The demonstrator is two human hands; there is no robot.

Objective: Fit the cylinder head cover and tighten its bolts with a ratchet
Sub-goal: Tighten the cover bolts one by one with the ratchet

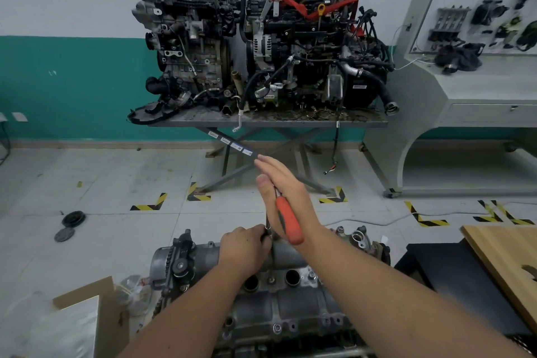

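**Ratchet on the cover**

Behind your bench, two engines point(261, 46) sit on a steel table point(270, 120). Your cylinder head cover point(279, 296) lies low centre. Your left hand point(244, 250) pinches the ratchet point(287, 219) head at the cover — your right hand point(286, 197), fingers straight and together, presses the orange handle.

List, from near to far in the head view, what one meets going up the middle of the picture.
Cylinder head cover → left hand gripping the ratchet head → right hand on the ratchet's orange handle → floor → steel table → two engines → wall.
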